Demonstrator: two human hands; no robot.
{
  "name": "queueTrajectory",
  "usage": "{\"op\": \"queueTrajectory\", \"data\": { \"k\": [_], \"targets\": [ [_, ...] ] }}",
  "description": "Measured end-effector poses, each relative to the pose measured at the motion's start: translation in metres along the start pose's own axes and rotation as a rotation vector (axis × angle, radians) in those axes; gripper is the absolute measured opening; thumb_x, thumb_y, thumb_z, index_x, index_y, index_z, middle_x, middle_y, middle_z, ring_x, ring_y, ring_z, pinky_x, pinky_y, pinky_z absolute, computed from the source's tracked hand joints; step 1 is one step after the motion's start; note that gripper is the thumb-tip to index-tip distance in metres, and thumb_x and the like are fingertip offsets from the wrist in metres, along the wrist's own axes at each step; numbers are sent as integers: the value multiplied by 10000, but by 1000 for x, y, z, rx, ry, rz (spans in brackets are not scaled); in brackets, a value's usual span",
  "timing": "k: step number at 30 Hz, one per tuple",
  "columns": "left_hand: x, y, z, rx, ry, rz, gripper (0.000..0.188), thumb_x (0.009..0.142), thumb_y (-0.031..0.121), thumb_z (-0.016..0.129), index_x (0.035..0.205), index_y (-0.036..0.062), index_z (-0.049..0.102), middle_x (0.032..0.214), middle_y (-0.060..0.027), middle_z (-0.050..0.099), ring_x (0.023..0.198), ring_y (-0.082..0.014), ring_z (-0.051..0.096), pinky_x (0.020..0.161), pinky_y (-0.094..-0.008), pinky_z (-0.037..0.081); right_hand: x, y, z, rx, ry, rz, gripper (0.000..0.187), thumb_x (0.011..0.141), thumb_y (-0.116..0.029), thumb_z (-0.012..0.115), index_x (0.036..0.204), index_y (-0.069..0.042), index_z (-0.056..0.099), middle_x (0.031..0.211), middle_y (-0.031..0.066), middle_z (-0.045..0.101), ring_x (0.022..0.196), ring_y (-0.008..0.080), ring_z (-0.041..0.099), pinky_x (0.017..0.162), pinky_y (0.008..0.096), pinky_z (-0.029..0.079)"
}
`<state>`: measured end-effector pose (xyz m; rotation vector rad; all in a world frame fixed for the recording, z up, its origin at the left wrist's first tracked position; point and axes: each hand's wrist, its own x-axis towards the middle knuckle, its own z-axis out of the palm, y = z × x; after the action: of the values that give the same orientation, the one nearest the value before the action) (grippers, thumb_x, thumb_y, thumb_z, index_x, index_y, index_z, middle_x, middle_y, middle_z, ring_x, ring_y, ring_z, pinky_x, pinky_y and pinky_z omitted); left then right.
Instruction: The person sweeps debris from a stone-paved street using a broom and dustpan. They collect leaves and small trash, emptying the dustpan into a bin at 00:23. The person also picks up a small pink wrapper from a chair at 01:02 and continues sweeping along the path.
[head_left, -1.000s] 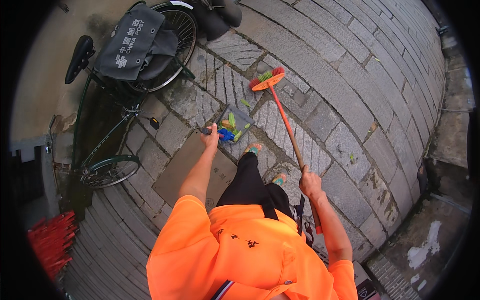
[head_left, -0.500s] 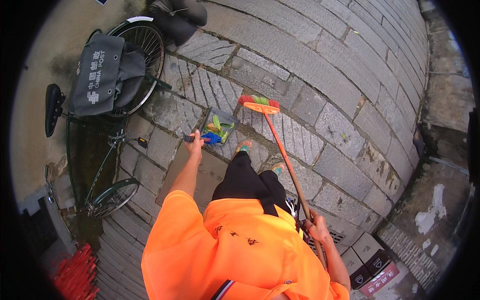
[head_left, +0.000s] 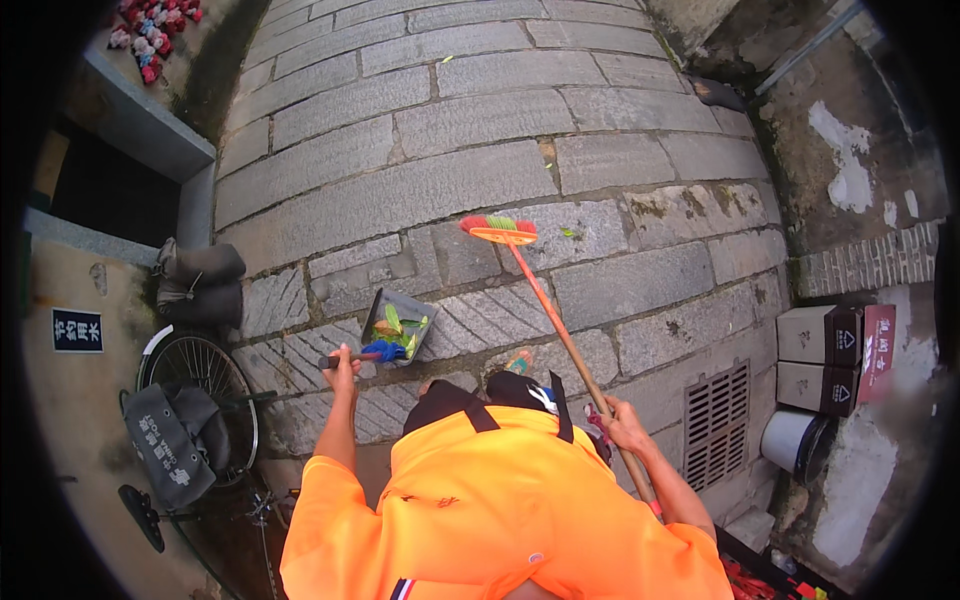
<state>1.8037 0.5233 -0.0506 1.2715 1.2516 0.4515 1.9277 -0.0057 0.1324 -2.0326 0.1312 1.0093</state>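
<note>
My left hand (head_left: 343,366) is closed round the handle of a grey dustpan (head_left: 420,308), held just above or on the paving; I cannot tell which. Green and yellowish leaves (head_left: 393,328) lie in the pan, and something blue (head_left: 386,350) is bunched round its handle near the pan. On my right, my right hand (head_left: 625,425) grips the wooden-toned lower part of a long broom (head_left: 557,322). The broom slants forward to an orange head with red and green bristles, right of the dustpan and at the stone paving.
A dark green bicycle (head_left: 205,400) with a grey saddlebag (head_left: 172,445) leans by the left wall. Dark boots or bags (head_left: 200,283) sit beside its wheel. Stacked boxes (head_left: 818,358), a bucket (head_left: 790,440) and a drain grate (head_left: 716,412) are on the right. A few leaves (head_left: 570,233) dot the paving (head_left: 470,165).
My view has turned right, so the bicycle sits lower left and the boxes higher. I have stepped forward; both hands keep their hold on the dustpan and the broom.
</note>
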Motion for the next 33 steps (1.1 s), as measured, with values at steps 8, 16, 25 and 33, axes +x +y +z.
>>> {"op": "queueTrajectory", "data": {
  "k": [8, 16, 25, 33],
  "targets": [
    [30, 102, 212, 50, -311, 177, 240, 826, 271, 636, 784, 41, 581, 735, -55, 611, 517, -107, 571, 459, -218, 481, 50, 11, -78, 106, 205, 10, 424, 753, -52, 510, 1154, 80, 477, 582, 43, 510, 420, 113, 497, 384, 269, 410],
    [103, 155, 449, 129, -533, 231, 240, 813, 263, 647, 736, 47, 579, 634, -37, 580, 500, -99, 552, 455, -226, 471, 166, -51, -140, 80, 372, 125, 359, 755, -46, 512, 1095, 71, 514, 584, 83, 527, 436, 147, 529, 402, 311, 441],
    [186, 179, 674, 431, -568, 263, 269, 751, 303, 690, 650, 61, 630, 583, -61, 607, 520, -134, 565, 515, -304, 457, 322, -168, -193, -310, 446, 206, 291, 765, -113, 543, 1024, 16, 510, 862, 306, 590, 856, 461, 561, 738, 487, 463],
    [211, 175, 765, 745, -549, 330, 309, 715, 372, 686, 743, 65, 664, 679, -154, 630, 678, -311, 624, 654, -401, 475, 306, -209, -181, -400, 181, 171, 444, 779, -94, 517, 1172, 95, 435, 727, 286, 598, 628, 398, 606, 588, 455, 487]
  ]
}}
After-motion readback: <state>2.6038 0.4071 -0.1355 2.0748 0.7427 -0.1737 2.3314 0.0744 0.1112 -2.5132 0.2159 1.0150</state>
